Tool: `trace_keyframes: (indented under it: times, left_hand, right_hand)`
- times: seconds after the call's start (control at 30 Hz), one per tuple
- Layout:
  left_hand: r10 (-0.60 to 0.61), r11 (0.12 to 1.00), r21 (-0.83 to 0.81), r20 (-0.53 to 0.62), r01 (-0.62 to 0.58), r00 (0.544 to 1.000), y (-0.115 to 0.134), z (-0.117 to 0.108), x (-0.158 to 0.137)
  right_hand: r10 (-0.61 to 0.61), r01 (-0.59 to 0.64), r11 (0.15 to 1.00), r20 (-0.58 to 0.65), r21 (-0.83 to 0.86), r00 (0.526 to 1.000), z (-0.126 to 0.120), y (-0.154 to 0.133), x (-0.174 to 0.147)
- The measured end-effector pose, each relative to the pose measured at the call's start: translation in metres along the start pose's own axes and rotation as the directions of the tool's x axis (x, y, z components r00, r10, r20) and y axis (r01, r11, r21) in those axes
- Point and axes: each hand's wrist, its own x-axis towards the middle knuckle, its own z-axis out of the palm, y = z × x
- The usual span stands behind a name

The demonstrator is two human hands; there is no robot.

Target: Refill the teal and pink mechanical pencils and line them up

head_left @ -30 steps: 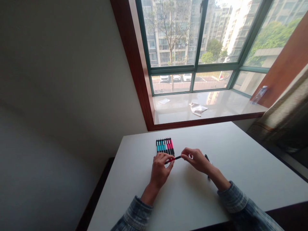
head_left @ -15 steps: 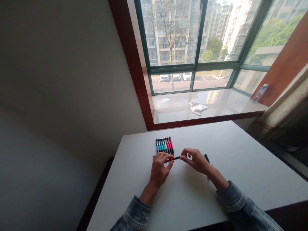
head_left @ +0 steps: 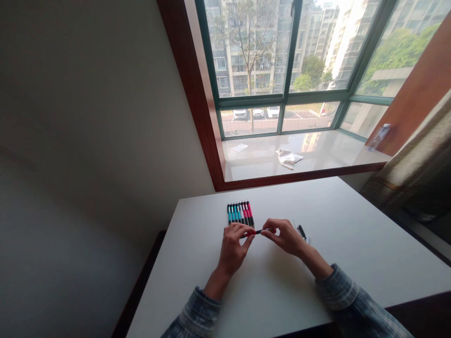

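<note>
Together, two hands (head_left: 232, 245) hold one red-and-black pen (head_left: 258, 232).

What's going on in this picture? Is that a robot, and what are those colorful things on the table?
No robot here! Those are a person's own bare hands, seen by a camera worn on the head, looking forward and down. On the white table lies a neat row of pens: blue-green, whitish and pinkish-red. The left hand holds a red-and-black pen. The right hand pinches a thin piece at its other end; it's too small to tell exactly what. Beyond the table, a crumpled cloth lies on the windowsill.
</note>
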Motion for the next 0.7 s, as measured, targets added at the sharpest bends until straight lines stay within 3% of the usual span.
trace_keyframes:
  times: [0.5, 0.7]
  left_hand:
    - [-0.012, 1.000, -0.010, 0.021, 0.012, 1.000, -0.0022, 0.0005, -0.0005]
    - [-0.005, 1.000, -0.028, 0.031, 0.006, 1.000, -0.0016, 0.0009, -0.0008]
  right_hand:
    - [-0.013, 0.013, 0.998, -0.003, 0.060, 1.000, 0.0010, -0.0032, -0.0012]
    - [0.042, -0.041, 0.998, 0.011, -0.057, 0.999, 0.0053, 0.0024, -0.0015]
